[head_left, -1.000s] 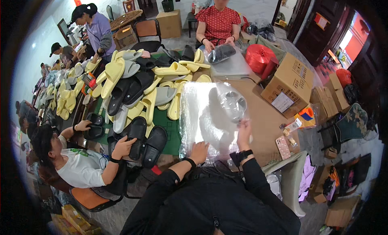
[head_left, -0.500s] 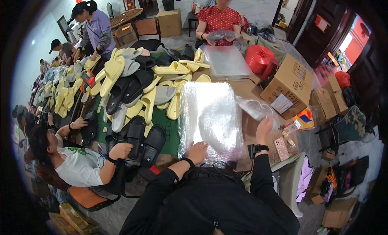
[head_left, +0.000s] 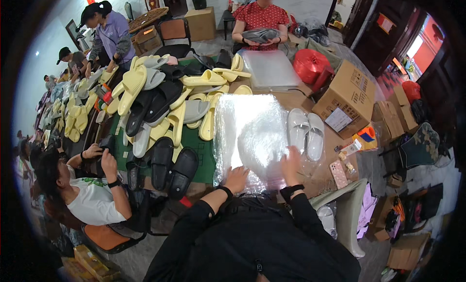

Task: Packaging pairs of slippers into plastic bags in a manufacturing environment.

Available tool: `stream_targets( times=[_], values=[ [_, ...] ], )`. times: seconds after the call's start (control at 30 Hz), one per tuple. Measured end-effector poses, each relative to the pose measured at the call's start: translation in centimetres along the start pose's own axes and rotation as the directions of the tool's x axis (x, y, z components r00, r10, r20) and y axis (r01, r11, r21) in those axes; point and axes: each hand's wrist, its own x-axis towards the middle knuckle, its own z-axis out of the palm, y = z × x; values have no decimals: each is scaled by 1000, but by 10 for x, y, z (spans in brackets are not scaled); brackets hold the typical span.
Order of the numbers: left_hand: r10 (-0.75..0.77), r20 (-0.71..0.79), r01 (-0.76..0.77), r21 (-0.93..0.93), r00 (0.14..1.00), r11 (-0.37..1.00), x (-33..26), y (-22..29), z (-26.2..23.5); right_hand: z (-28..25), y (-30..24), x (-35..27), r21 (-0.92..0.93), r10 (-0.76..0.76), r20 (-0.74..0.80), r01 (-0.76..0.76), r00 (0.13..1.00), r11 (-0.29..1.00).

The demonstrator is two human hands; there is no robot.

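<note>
Clear bag stack [head_left: 252, 119]: on the bench [head_left: 298, 98], beneath left hand [head_left: 236, 180] and reaching ahead of it. Left grip: fingers spread over near-left corner, nothing clasped. Right hand [head_left: 291, 166]: at stack's right margin, motion-blurred; cannot tell whether pinching film. Likely fault: several bags lifting together, cause clinging film; also skewing of the layers under uneven palm pressure. Just ahead and right of right grip: bagged light slippers [head_left: 297, 131], easily nudged by an outward sweep. Farther right: phone [head_left: 336, 172], same hazard. Edges: bench's near edge close behind both wrists; black slippers [head_left: 184, 169] crowding left. Best room: straight ahead, toward second clear stack [head_left: 272, 71]; carton [head_left: 347, 100] limiting reach ahead-right.
</note>
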Motion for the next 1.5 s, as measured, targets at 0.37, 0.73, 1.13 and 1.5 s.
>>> stream_targets(
  times=[0.37, 0.73, 1.13, 1.5],
  values=[
    [-689, -458, 241, -706, 562, 666, 20, -52, -46, 55, -18, -54, 2, -266, 621, 338, 738, 941],
    [-869, -410, 722, -685, -277, 93, -25, -127, -62, 49, -20, -55, 70, -298, 609, 324, 735, 943],
    [-912, 350, -23, -935, -215, -353, -58, -197, -49, 49, -26, -56, 98, -330, 583, 338, 742, 936],
    [-764, 479, -526, -822, -433, -218, -37, -191, -58, 47, -15, -57, 69, -294, 595, 317, 748, 946]
  ],
)
